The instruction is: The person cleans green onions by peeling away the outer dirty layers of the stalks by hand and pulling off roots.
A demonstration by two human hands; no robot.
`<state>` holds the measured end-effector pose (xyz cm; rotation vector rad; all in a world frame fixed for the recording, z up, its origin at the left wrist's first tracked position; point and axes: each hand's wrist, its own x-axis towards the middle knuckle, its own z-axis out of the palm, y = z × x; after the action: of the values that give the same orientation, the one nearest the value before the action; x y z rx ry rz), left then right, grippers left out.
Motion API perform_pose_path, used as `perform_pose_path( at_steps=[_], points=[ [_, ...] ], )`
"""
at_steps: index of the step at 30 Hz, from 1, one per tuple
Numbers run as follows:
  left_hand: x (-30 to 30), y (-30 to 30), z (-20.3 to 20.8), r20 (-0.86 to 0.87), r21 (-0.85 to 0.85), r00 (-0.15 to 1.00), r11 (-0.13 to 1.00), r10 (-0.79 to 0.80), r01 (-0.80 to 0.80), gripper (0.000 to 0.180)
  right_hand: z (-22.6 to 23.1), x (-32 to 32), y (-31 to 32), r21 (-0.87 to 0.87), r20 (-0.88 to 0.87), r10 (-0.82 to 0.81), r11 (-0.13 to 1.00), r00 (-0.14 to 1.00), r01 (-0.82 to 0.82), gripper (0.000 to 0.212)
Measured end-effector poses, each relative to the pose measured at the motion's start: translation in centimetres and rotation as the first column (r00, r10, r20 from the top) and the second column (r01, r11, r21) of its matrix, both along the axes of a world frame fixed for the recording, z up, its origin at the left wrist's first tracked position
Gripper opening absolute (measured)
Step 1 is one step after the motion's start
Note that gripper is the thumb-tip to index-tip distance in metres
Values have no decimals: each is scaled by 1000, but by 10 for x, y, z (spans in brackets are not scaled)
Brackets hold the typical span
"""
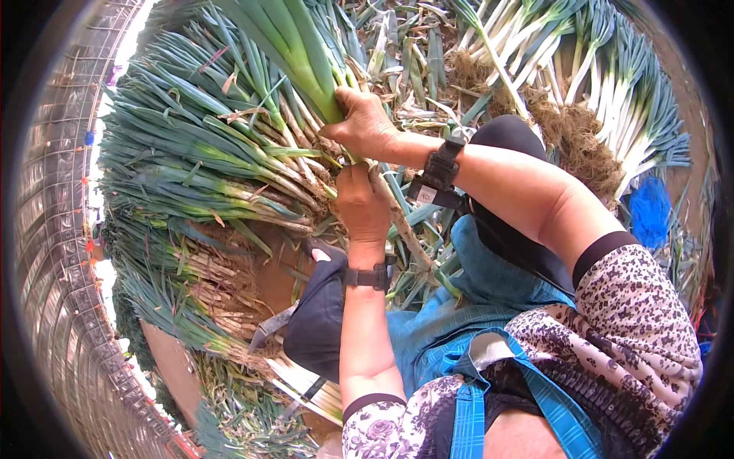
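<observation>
A long leek [294,57] with broad green leaves slants up and away in front of me. My right hand [368,131] is closed round it where the leaves meet the stalk, thumb toward the left. Just below, my left hand [359,203] is closed against the same leek, its fingers curled in; their tips are hidden. The leek's pale, soil-streaked stalk [409,233] runs down past my left hand toward my lap. Close by on the left lies a large heap of untrimmed leeks [191,145], their leaves pointing left and their dirty stalks toward my hands.
Whiter leeks with brown roots [612,115] lie in a row at the far right. Stripped leaves [413,61] cover the ground ahead. A blue plastic bundle [650,213] sits at right. Wire mesh [57,252] curves along the left. White stalks with a dark band [317,390] lie lower left.
</observation>
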<state>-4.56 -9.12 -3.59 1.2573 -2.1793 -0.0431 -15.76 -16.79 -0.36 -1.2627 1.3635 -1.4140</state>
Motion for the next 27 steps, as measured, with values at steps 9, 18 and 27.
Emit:
perform_pose_path(
  at_steps=[9, 18, 27],
  points=[
    [34, 55, -21, 58, 171, 993, 981, -101, 90, 6, -27, 6, -4, 86, 35, 12, 996, 999, -14, 36],
    [65, 200, -98, 90, 920, 917, 385, -390, 73, 17, 2, -26, -21, 64, 11, 44, 997, 999, -44, 34],
    [47, -1, 36, -451, 577, 834, 816, 318, 1, 21, -3, 18, 29, -284, -19, 426, 865, 905, -413, 26]
  ],
)
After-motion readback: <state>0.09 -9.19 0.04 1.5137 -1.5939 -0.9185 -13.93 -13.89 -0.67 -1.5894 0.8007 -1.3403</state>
